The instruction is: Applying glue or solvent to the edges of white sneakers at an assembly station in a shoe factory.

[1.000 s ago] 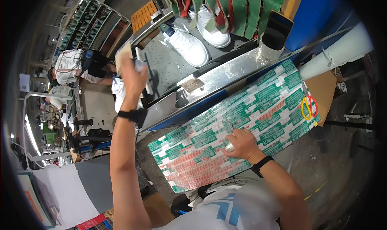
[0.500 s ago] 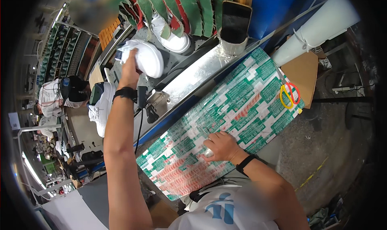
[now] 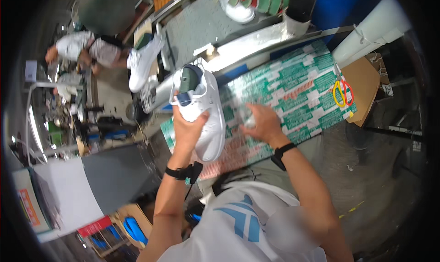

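A white sneaker [image 3: 211, 117] with a dark green insole and navy tongue is gripped in my left hand [image 3: 187, 132], thumb on its upper, toe pointing toward me. It hangs over the left part of a table [image 3: 293, 90] covered in green, white and red printed sheeting. To its right, my right hand [image 3: 266, 124] is over the sheeting with curled fingers, around a small pale, see-through thing too blurred to name. A second white shoe [image 3: 145, 62] stands at the left by the machine. Another white shoe [image 3: 237, 7] lies at the back by green and red strips.
Scissors [image 3: 338, 96] with yellow and red handles lie at the table's right end. Behind runs a grey conveyor bed [image 3: 192, 30] with a shiny metal edge. A big white roll [image 3: 371, 30] leans at the right. Another person [image 3: 85, 48] is at the far left.
My left hand has brought the sneaker from the conveyor bed toward me, over the table. My right hand has risen a little, and the view has shifted.
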`<state>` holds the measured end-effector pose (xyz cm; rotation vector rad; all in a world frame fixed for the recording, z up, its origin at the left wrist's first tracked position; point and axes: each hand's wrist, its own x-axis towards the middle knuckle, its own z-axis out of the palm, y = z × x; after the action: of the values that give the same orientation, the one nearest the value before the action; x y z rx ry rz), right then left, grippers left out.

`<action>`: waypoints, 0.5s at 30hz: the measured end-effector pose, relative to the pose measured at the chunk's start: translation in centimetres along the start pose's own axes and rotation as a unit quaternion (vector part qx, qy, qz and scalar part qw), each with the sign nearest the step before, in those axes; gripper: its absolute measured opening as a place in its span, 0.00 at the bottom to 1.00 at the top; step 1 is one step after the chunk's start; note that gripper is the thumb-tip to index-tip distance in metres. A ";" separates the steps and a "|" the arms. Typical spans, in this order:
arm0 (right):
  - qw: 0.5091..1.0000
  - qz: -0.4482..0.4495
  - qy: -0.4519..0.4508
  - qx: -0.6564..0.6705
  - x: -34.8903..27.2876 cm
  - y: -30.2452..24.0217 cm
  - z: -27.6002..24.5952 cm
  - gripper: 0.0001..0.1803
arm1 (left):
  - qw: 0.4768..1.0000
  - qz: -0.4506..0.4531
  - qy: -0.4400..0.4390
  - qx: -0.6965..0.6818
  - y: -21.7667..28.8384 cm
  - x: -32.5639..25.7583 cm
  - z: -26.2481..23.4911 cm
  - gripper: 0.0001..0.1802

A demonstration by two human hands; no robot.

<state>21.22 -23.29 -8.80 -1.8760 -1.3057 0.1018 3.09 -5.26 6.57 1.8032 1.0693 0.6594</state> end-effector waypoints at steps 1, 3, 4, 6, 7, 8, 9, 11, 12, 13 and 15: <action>0.999 0.040 -0.024 0.025 0.2 -0.2 -0.4 0.45 | 1.000 0.022 0.004 0.019 -2.1 -2.6 0.4 0.64; 0.990 0.118 -0.030 0.069 1.0 -1.3 -1.7 0.50 | 0.998 -0.058 0.005 0.022 -2.0 -7.1 2.0 0.69; 0.984 0.152 -0.013 0.091 1.0 -2.0 -1.8 0.51 | 0.997 -0.070 0.015 -0.034 -3.7 -8.7 2.8 0.70; 0.973 0.184 -0.011 0.140 0.2 -2.6 -1.5 0.51 | 0.997 -0.068 0.032 0.008 -6.7 -10.8 3.8 0.72; 0.955 0.225 0.024 0.193 0.1 -3.4 -1.5 0.52 | 0.997 -0.046 0.053 0.020 -7.6 -10.9 3.7 0.73; 0.945 0.232 -0.006 0.230 -0.7 -4.3 -2.1 0.51 | 0.999 -0.048 0.012 -0.018 -8.4 -10.8 3.1 0.70; 0.948 0.225 -0.022 0.224 -1.4 -5.7 -2.6 0.51 | 0.997 -0.044 -0.029 -0.055 -9.3 -10.3 2.0 0.68; 0.946 0.189 -0.091 0.248 -3.5 -9.0 -4.4 0.51 | 0.967 -0.178 -0.132 -0.126 -8.0 -9.5 -1.0 0.58; 0.960 0.124 -0.118 0.221 -3.9 -10.7 -5.3 0.52 | 0.958 -0.214 -0.170 -0.086 -8.6 -8.3 -3.2 0.50; 0.969 0.058 -0.143 0.195 -4.0 -12.4 -5.7 0.52 | 0.954 -0.224 -0.068 -0.188 -9.4 -9.0 -4.0 0.35; 0.974 -0.037 -0.157 0.156 -3.4 -14.8 -5.2 0.54 | 0.916 -0.332 -0.042 -0.222 -10.7 -7.6 -8.3 0.24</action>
<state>11.23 -27.30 3.12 -1.5837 -1.4721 0.5533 -11.22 -6.03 0.69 0.9749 1.2570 0.3568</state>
